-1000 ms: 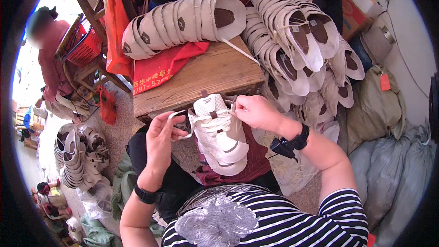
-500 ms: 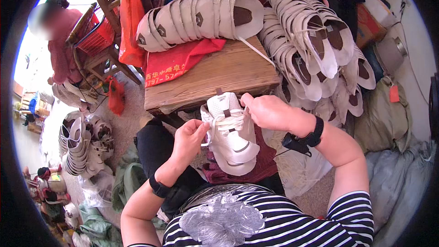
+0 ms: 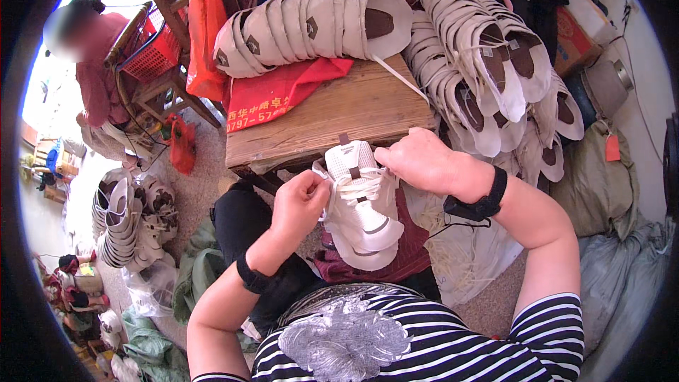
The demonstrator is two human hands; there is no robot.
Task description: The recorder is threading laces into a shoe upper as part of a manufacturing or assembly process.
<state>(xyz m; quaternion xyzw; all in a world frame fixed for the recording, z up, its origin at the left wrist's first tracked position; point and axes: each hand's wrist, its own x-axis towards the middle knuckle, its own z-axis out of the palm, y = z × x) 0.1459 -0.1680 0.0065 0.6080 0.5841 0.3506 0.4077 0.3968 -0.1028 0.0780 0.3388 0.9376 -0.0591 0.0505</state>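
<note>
A white shoe upper (image 3: pixel 366 237) with a mesh tongue and a brown pull tab rests at my lap, its toe toward me. White shoelace (image 3: pixel 362 189) crosses its throat in several rows. My left hand (image 3: pixel 300 201) is closed in a pinch at the left eyelet edge, where a bit of lace shows below the fingers. On the opposite side, my right hand (image 3: pixel 422 160) pinches close to the top right eyelets; its fingers mostly hide the lace end there. Dark maroon cloth (image 3: pixel 414 258) lies under the upper.
A wooden bench (image 3: pixel 332 117) stands just ahead, bearing a red bag (image 3: pixel 283 95) and a row of nested uppers (image 3: pixel 311 28). More stacked uppers (image 3: pixel 488 64) are at the right. Another person (image 3: pixel 102 78) sits at the far left, near a red basket (image 3: pixel 152 49).
My left hand has moved up and slightly right along the upper's edge, its fingers curled tighter. The right hand has turned and shifted slightly right. The upper stays nearly in place.
</note>
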